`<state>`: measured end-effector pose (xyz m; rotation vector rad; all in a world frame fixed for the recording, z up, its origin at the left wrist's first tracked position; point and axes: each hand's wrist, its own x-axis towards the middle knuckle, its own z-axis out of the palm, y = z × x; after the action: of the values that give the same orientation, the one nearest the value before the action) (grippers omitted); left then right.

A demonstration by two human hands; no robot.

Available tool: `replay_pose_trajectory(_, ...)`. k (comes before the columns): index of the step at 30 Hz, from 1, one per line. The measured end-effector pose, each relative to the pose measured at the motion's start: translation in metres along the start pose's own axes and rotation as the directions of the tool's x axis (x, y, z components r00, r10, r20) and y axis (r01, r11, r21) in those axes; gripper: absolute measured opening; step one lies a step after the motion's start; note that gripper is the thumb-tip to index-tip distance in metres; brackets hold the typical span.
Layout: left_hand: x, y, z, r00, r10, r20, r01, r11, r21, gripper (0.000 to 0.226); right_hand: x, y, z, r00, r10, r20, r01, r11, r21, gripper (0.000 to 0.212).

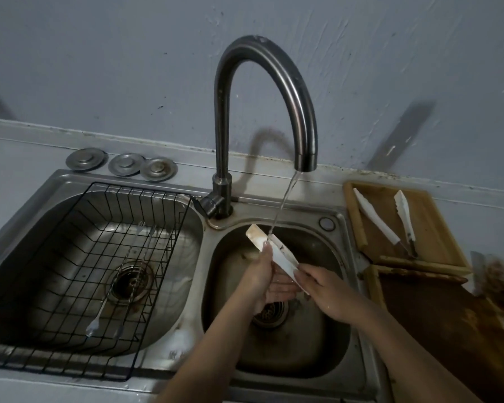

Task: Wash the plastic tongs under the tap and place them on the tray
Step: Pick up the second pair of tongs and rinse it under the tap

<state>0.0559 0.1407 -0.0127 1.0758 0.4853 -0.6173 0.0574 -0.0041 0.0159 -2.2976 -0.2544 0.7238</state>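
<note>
Nearest, two bare forearms reach up over the front rim of the right sink basin (317,356). The right hand (326,289) is closed around the lower end of the white plastic tongs (277,251), and the left hand (262,271) grips them around the middle, thumb on top, its fingers wet beneath. The tongs slant up and to the left between the hands, over the drain, with their upper tip free above the left hand. A thin stream of water (285,199) from the curved tap (262,106) lands on them just above the left thumb. To the left, a black wire rack (79,257) sits in the other basin. To the right, another pair of tongs (390,222) lies on a wooden tray (437,228). Further back, three metal sink plugs (122,164) rest on the counter by the wall. No readable writing shows anywhere.
</note>
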Motion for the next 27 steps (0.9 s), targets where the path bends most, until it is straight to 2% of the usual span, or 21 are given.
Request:
replay_pose_trajectory(2, 0.001, 0.002, 0.002, 0.999, -0.048, 0.023, 0.047, 0.999, 0.022, 0.079, -0.002, 0.003, -0.002, 1.0, 0.015, -0.006, -0.016, 0.999, -0.035, 0.028)
replay_pose_trajectory(5, -0.003, 0.011, -0.003, 0.99, -0.121, 0.069, 0.116, 0.991, 0.07, 0.069, -0.002, 0.007, -0.005, 1.0, -0.001, -0.02, 0.0, 0.998, -0.063, 0.028)
replay_pose_trajectory(10, -0.002, 0.02, -0.024, 0.959, -0.216, 0.18, 0.226, 0.974, -0.033, 0.106, -0.002, 0.004, -0.001, 0.995, -0.079, -0.063, 0.066, 0.98, -0.186, 0.029)
replay_pose_trajectory(12, 0.001, 0.017, -0.029, 0.956, -0.221, 0.195, 0.237, 0.97, -0.062, 0.11, 0.0, 0.003, 0.0, 0.989, -0.113, -0.099, 0.086, 0.965, -0.246, 0.031)
replay_pose_trajectory(14, 0.003, 0.013, -0.029, 0.954, -0.214, 0.211, 0.227, 0.973, -0.036, 0.102, 0.001, 0.005, -0.001, 0.987, -0.117, -0.112, 0.085, 0.961, -0.262, 0.031)
replay_pose_trajectory(17, 0.004, 0.005, -0.028, 0.959, -0.189, 0.212, 0.18, 0.982, 0.062, 0.073, -0.003, 0.012, -0.002, 0.99, -0.102, -0.098, 0.075, 0.965, -0.252, 0.028)
replay_pose_trajectory(20, 0.0, 0.001, -0.031, 0.979, -0.16, 0.126, 0.125, 0.961, 0.245, 0.047, -0.006, 0.019, -0.002, 0.987, -0.119, -0.11, 0.087, 0.961, -0.264, 0.032)
replay_pose_trajectory(21, 0.0, 0.0, -0.034, 0.991, -0.118, 0.064, 0.095, 0.954, 0.286, 0.042, -0.008, 0.021, -0.002, 0.985, -0.119, -0.124, 0.086, 0.966, -0.245, 0.033)
replay_pose_trajectory(23, 0.005, -0.002, -0.038, 0.995, 0.036, -0.092, -0.011, 0.966, 0.257, 0.033, -0.01, 0.026, -0.003, 0.982, -0.114, -0.15, 0.081, 0.974, -0.211, 0.036)
replay_pose_trajectory(25, 0.009, -0.002, -0.039, 0.945, 0.199, -0.259, -0.151, 0.969, 0.196, 0.025, -0.013, 0.028, -0.005, 0.984, -0.098, -0.146, 0.066, 0.976, -0.208, 0.037)
replay_pose_trajectory(27, 0.009, 0.0, -0.037, 0.882, 0.308, -0.357, -0.243, 0.945, 0.217, 0.026, -0.015, 0.027, -0.006, 0.986, -0.092, -0.142, 0.067, 0.984, -0.166, 0.032)
